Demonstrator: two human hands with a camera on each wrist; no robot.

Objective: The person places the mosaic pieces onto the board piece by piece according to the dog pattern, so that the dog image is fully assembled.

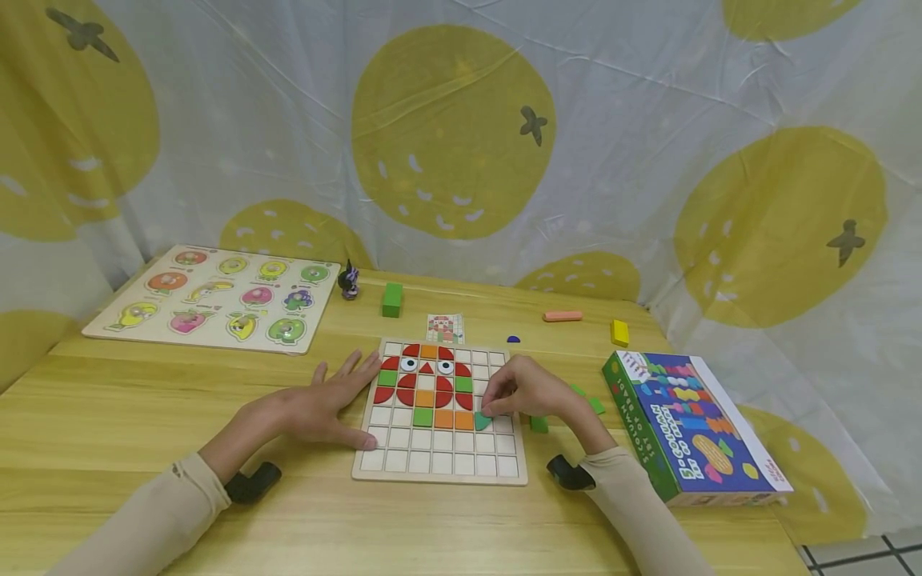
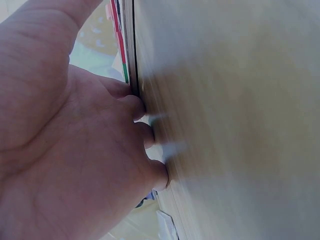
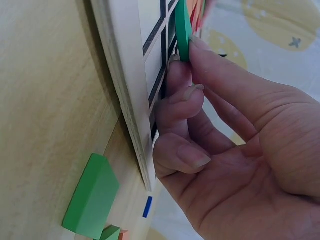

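Note:
A pale wooden grid board (image 1: 439,464) lies on the table, with red, orange and green tiles forming a figure with two round eyes (image 1: 408,365). Between thumb and fingertips my right hand (image 1: 529,390) pinches a green rounded tile (image 1: 483,421), right of the orange squares (image 1: 455,419). In the right wrist view this green tile (image 3: 183,32) stands tilted against the grid, its far end out of frame. My left hand (image 1: 317,408) rests with spread fingers along the board's left edge, thumb at the lower left cells. Its fingertips (image 2: 159,175) touch the tabletop in the left wrist view.
Green blocks (image 1: 538,424) lie right of the board. Behind it are a pattern card (image 1: 446,328), a green block (image 1: 392,300), a blue half-round piece (image 1: 514,339), a salmon stick (image 1: 562,316) and a yellow block (image 1: 619,333). A fruit puzzle (image 1: 216,300) and a toy box (image 1: 699,432) flank it.

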